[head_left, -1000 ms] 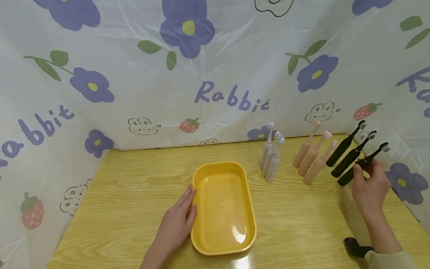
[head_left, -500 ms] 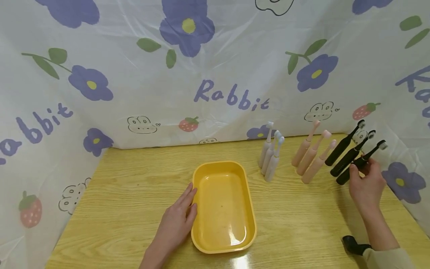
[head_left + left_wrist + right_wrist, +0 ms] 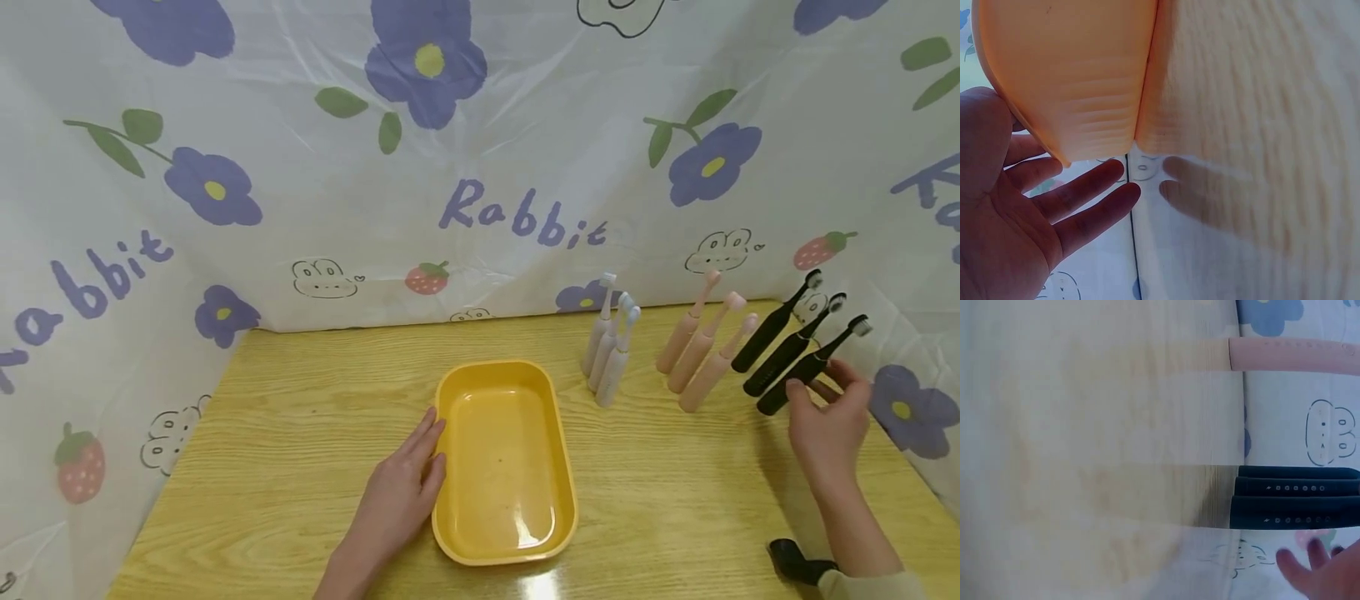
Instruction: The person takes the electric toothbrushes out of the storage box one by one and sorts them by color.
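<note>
A yellow tray (image 3: 501, 467) lies on the wooden table, and my left hand (image 3: 401, 496) rests against its left side. Seen from the left wrist, the fingers (image 3: 1094, 215) are extended and spread beside the tray's wall (image 3: 1079, 75). At the far right, several black electric toothbrushes stand upright in a row. Beside the nearest black electric toothbrush (image 3: 793, 385) is my right hand (image 3: 832, 421), fingers loosely parted. The right wrist view shows that hand (image 3: 1329, 575) just off the black handle (image 3: 1291, 512), holding nothing.
Pink electric toothbrushes (image 3: 708, 383) stand left of the black ones, and white ones (image 3: 612, 379) stand nearer the tray. A patterned cloth (image 3: 517, 150) hangs behind the table (image 3: 315, 417). A black object (image 3: 798, 562) is by the right wrist.
My right fingers have come away from the nearest black electric toothbrush, which stays upright. The left hand remains at the tray. The head view has shifted slightly.
</note>
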A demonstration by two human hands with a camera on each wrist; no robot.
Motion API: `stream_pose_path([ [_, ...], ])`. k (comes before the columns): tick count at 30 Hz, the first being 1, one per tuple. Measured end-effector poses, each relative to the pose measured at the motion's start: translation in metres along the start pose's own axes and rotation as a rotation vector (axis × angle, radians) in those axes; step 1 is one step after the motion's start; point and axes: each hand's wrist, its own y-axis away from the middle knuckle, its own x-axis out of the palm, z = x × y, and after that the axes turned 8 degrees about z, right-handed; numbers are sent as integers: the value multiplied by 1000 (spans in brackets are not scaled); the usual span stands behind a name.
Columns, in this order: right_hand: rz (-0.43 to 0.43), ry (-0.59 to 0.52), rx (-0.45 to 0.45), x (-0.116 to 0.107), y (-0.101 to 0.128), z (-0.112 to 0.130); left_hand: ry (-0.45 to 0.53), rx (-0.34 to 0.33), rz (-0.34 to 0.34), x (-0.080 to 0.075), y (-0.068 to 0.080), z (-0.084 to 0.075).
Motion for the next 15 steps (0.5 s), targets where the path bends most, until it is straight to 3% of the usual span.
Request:
stream_pose_path([
  [5, -252, -31, -176, -1, 14, 4, -2, 8, 8, 1, -2, -1],
  [8, -334, -8, -302, 0, 24, 13, -4, 5, 17, 1, -2, -1],
  [11, -297, -134, -461, 5, 34, 29, -13, 0, 27, 0, -3, -1],
  [15, -132, -280, -727, 20, 53, 52, -29, -13, 43, -3, -3, -3],
])
